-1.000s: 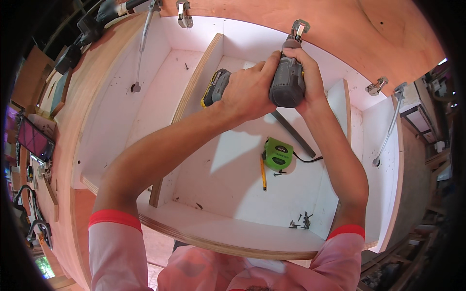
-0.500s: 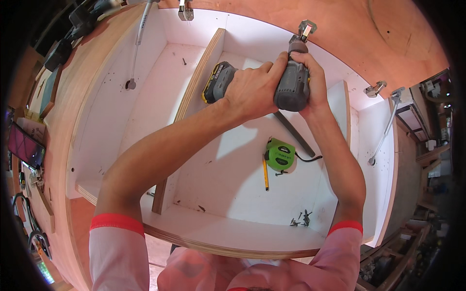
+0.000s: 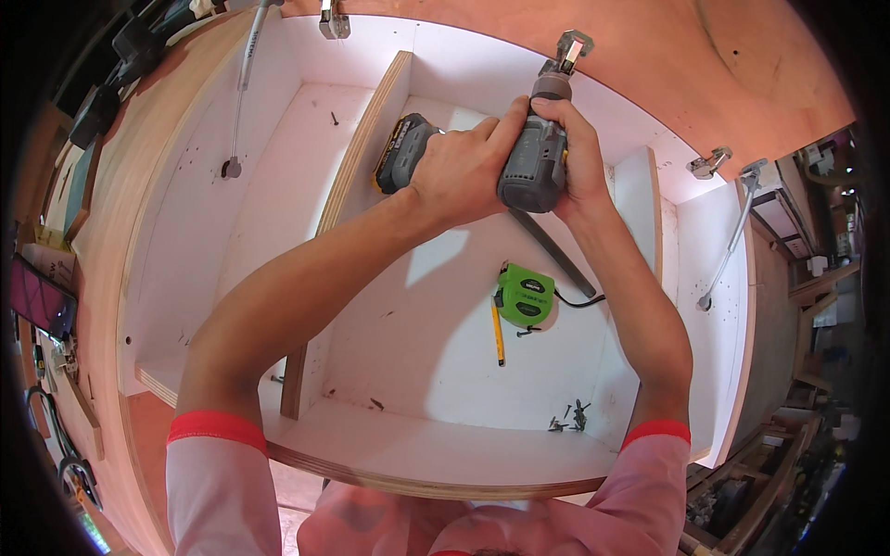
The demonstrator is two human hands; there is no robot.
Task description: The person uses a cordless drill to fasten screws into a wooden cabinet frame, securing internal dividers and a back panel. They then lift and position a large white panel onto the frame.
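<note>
A dark grey cordless drill (image 3: 535, 165) is in both my hands at the far wall of a white cabinet (image 3: 399, 371). My left hand (image 3: 464, 171) wraps round its handle, with the battery pack (image 3: 405, 153) sticking out to the left. My right hand (image 3: 580, 157) closes on the drill body from the right, thumb near the chuck. The drill's nose points away from me at a metal hinge (image 3: 575, 44) joining the cabinet to a wooden panel. Whether the bit touches a screw there cannot be made out.
A green tape measure (image 3: 527, 295), a yellow pencil (image 3: 498, 335), a dark bar (image 3: 556, 255) and several loose screws (image 3: 577, 417) lie inside the cabinet. Upright dividers (image 3: 357, 185) split it. Gas struts (image 3: 243, 93) stand at both sides. A phone or tablet (image 3: 42, 298) is at left.
The whole view has shifted slightly, so the cabinet sits a little further left. The drill and both hands stay at the same hinge, with the grip unchanged.
</note>
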